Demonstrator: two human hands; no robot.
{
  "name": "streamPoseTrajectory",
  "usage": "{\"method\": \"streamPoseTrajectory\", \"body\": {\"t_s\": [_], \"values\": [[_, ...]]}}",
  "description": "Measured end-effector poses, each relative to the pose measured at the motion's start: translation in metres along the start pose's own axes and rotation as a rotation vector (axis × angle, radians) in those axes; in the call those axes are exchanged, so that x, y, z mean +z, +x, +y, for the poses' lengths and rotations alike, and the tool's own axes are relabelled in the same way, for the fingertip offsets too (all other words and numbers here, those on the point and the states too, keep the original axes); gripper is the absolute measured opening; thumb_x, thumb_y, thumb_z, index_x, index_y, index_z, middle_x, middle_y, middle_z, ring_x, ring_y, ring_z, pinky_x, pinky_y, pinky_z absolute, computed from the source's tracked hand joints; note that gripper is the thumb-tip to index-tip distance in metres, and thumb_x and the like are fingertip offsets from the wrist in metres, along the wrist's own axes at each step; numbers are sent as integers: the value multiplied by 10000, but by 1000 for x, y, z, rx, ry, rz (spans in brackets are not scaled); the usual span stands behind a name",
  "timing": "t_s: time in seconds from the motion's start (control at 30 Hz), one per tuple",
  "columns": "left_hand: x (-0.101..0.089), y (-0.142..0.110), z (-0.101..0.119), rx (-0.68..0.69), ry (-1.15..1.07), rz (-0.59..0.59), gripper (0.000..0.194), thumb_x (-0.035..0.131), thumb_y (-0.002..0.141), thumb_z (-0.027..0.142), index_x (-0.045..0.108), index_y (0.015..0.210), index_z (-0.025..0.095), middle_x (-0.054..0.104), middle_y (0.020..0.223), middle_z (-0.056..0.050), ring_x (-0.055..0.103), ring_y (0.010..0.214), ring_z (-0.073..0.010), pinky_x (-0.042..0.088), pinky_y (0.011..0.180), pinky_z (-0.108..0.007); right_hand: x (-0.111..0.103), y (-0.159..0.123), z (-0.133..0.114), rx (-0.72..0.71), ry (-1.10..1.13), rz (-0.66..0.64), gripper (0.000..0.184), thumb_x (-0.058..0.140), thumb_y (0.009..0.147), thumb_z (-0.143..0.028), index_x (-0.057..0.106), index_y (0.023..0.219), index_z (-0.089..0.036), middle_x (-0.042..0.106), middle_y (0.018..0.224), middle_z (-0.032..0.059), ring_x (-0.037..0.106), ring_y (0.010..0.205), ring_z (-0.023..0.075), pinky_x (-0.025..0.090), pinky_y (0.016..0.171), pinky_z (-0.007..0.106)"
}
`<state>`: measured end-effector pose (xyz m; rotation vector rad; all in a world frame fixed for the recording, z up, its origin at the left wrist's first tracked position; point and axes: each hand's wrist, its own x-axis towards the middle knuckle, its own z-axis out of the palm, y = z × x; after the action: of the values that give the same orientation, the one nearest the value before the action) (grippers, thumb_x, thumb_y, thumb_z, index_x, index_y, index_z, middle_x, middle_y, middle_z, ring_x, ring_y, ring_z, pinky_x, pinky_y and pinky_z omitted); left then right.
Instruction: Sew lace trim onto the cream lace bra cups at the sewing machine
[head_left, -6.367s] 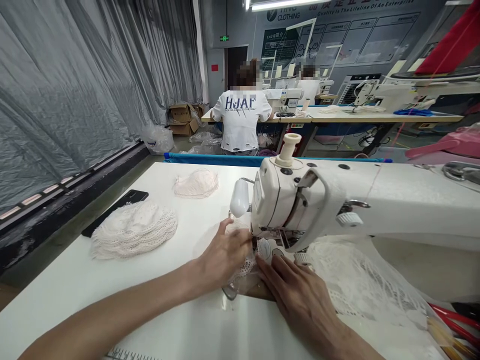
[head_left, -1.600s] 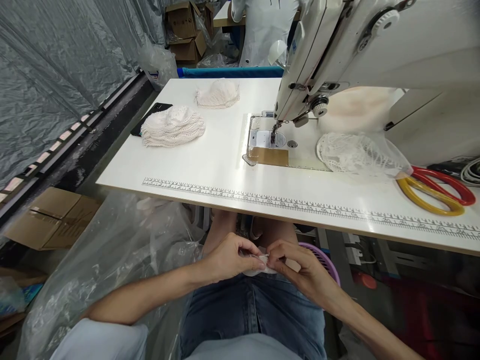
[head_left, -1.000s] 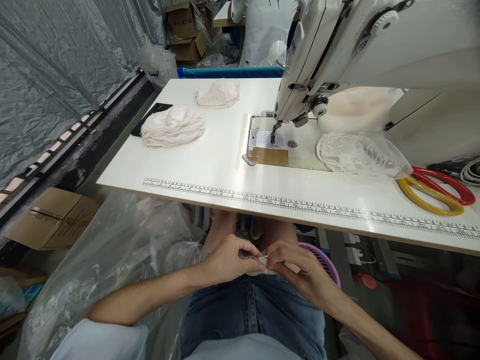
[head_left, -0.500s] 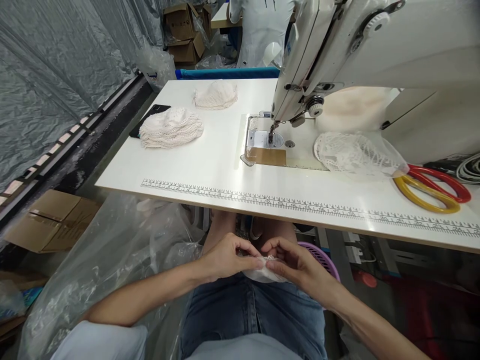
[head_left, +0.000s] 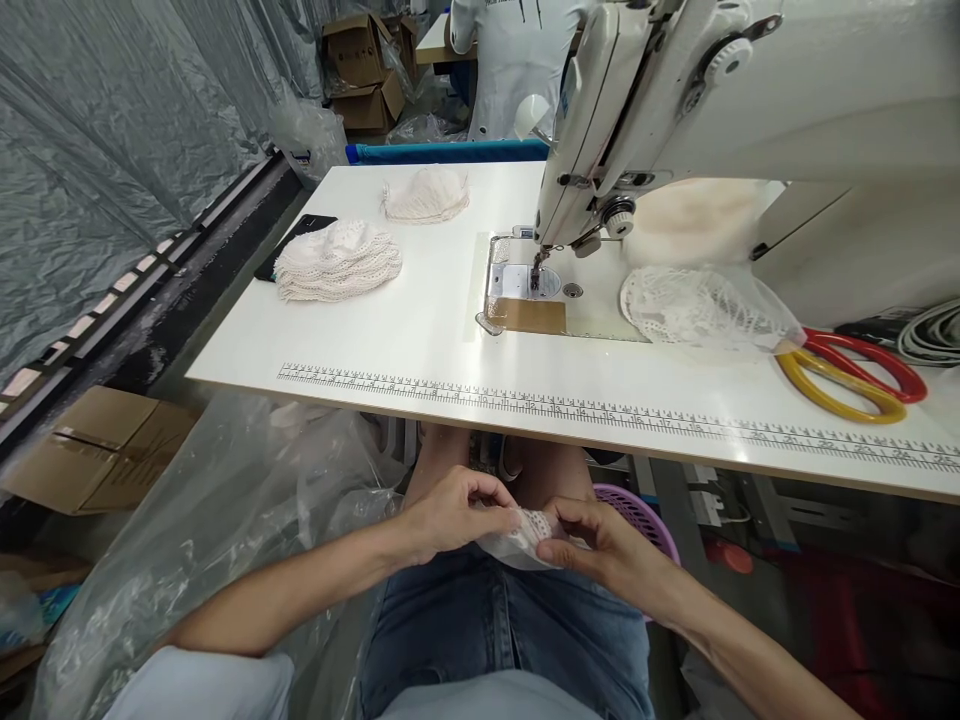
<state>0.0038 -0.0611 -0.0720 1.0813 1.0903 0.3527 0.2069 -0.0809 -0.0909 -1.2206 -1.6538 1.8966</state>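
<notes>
Both the left hand [head_left: 459,515] and right hand [head_left: 600,545] pinch lace [head_left: 525,540] before a ruler-marked white table [head_left: 405,320], silvery curtain [head_left: 157,110] at left.

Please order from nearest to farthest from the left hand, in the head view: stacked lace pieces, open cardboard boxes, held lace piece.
From the left hand:
1. Held lace piece, on its right side
2. Stacked lace pieces, on the table's left side
3. Open cardboard boxes, beyond the table
</notes>
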Motion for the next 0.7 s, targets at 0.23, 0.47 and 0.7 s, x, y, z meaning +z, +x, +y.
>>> {"method": "streamPoseTrajectory", "body": {"t_s": [0.23,0.47,0.7], "values": [[3,3,4,10,33,40,184,612,729,295,649,713,116,538,602,18,446,577,-86,308,535,-193,1,4,-13,-23,-35,87,336,566,810,-483,540,701,-166,449,628,-27,395,593,105,313,518,215],[-3,3,20,104,97,41,245,638,737,363,664,767,121,583,665,2,476,618,-97,341,565,-192,-1,12,-28,-63,58,137,386,571,799,-508,495,656,-157,408,610,-35,353,581,96,274,518,221],[-20,-9,80,257,376,119,163,621,750,281,679,721,132,640,672,-1,538,652,-110,388,613,-191,-11,16,-63,-201,105,167,368,550,823,-467,500,638,-153,427,581,-29,377,558,96,295,519,226]]}}
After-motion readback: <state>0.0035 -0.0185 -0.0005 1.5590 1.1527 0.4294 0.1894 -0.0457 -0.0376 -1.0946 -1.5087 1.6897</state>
